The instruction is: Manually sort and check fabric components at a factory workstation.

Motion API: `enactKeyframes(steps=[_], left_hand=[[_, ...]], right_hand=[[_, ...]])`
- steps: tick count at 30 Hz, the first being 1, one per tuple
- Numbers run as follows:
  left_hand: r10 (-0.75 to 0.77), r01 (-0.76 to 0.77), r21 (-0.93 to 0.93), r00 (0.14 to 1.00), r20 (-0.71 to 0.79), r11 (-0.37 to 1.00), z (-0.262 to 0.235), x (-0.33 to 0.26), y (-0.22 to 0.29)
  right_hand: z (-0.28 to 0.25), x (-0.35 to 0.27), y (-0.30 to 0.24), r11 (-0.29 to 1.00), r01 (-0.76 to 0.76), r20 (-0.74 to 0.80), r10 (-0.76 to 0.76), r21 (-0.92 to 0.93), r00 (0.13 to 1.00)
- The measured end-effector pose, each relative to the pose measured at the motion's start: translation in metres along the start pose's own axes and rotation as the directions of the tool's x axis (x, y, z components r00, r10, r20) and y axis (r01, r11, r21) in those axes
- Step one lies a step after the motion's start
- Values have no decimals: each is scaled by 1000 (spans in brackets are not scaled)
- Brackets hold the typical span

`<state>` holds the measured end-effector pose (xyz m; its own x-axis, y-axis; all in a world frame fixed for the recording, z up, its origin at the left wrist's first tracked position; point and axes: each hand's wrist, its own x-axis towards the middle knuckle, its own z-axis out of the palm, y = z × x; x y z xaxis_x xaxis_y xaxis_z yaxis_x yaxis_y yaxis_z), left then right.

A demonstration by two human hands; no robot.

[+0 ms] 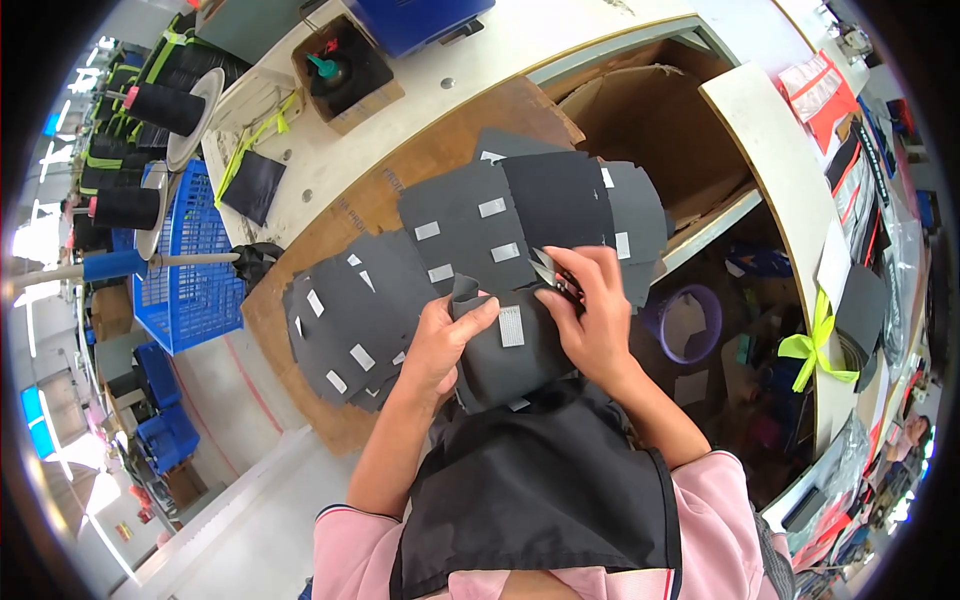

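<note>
My left hand [446, 345] pinches the folded upper edge of a dark grey fabric piece [496, 372], thumb on top. A pale grey rectangular patch [512, 326] shows on that piece, which hangs over the near edge of the stack, against my black apron. In my right hand [592, 305] is a small pair of thread snips [557, 278], blades pointing up and left over the fabric. The right thumb is close to the fabric's upper right edge; whether it touches is hard to tell. Beyond both hands lie overlapping dark grey fabric pieces [460, 215] with pale patches.
A brown board [330, 215] lies under the fabric stacks, with another stack [345, 310] at left. A cardboard box [660, 130] sits at far right, a purple bin [688, 355] below it. Left are a blue basket [185, 285] and black thread cones [165, 108]. A blue container [410, 20] stands behind.
</note>
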<state>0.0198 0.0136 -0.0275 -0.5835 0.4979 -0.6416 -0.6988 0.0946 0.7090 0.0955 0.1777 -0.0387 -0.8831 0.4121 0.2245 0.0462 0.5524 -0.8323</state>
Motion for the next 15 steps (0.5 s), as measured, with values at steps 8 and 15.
enactKeyframes(steps=[8,15], left_hand=[[58,-60,-58,998,-31,997,11,-5,0],[96,-101,-37,989,-117,994,22,-13,3]], right_hand=[[-13,-24,-6,980,197,116,-194,-19,974],[-7,-27,-11,980,189,69,-185,-56,980]])
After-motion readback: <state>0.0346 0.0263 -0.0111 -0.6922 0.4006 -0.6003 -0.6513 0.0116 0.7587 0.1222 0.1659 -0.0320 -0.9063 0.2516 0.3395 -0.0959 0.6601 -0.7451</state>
